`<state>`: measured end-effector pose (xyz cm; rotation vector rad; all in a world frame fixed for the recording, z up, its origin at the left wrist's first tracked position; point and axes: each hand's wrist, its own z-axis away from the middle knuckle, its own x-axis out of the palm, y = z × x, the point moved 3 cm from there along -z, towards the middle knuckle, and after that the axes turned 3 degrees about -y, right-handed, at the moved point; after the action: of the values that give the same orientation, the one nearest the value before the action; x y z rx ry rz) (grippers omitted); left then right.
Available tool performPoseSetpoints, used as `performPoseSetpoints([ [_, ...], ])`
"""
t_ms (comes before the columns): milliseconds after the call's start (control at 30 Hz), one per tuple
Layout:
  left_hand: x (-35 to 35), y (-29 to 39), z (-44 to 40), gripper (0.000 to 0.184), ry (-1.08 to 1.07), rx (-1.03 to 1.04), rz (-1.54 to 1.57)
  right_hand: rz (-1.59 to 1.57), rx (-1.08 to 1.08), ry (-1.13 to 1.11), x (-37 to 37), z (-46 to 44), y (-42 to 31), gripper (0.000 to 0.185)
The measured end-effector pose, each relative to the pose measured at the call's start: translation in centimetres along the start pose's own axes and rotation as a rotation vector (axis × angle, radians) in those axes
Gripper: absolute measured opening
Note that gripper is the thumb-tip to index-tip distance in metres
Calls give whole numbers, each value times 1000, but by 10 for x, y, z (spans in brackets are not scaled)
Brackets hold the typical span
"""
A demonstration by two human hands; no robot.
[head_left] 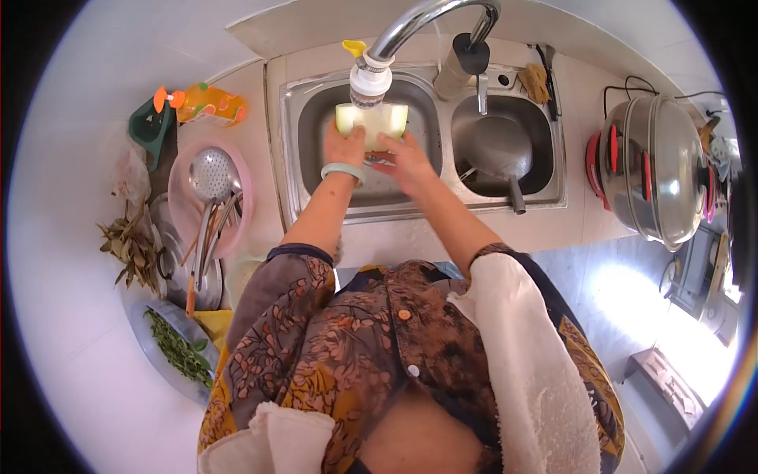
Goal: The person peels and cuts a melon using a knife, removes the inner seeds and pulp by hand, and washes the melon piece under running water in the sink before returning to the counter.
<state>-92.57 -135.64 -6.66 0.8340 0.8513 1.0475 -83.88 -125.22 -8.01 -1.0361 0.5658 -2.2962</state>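
Observation:
A pale piece of melon or gourd with green rind edges point(391, 122) is held over the left sink basin point(312, 103), below the white filter head point(370, 81) of the curved chrome faucet point(418, 24). My left hand point(345, 146), with a pale bangle at the wrist, grips the piece at its left side. My right hand point(406, 162) is at the lower right of the piece, fingers bent against it. The filter head hides part of the piece's top edge.
In the right basin lies a pan point(496, 146), its handle over the front rim. A steamer pot point(659, 170) stands at the right. On the left are a pink basin point(180, 186) with ladles, an orange bottle point(212, 105) and a bowl of green leaves point(178, 347).

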Motion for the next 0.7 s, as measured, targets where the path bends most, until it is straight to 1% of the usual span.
performPoseSetpoints([
  [67,-2,-10,-3,50,92,168,-228,-50,-45,52,14,-14,16,48],
  [100,-3,-9,0,51,114,202,-234,-75,-61,75,18,-19,21,47],
  [167,-6,-6,9,54,164,273,-246,5,-112,208,18,-27,21,41],
  [200,-8,-3,12,55,159,258,-267,48,-139,273,17,-29,20,38],
  [267,-11,1,17,57,145,228,-304,139,-227,260,15,-32,17,36],
  [300,-11,1,17,57,152,263,-281,186,-274,250,15,-33,14,36],
  [367,-13,2,16,57,167,337,-239,308,-298,288,17,-36,8,35],
  [500,-17,5,12,56,178,329,-354,566,-340,379,0,-67,23,41],
  [600,-21,9,15,56,159,295,-445,486,-192,360,-4,-64,25,48],
  [700,-27,2,11,56,143,284,-514,360,-90,249,-12,-68,29,56],
])
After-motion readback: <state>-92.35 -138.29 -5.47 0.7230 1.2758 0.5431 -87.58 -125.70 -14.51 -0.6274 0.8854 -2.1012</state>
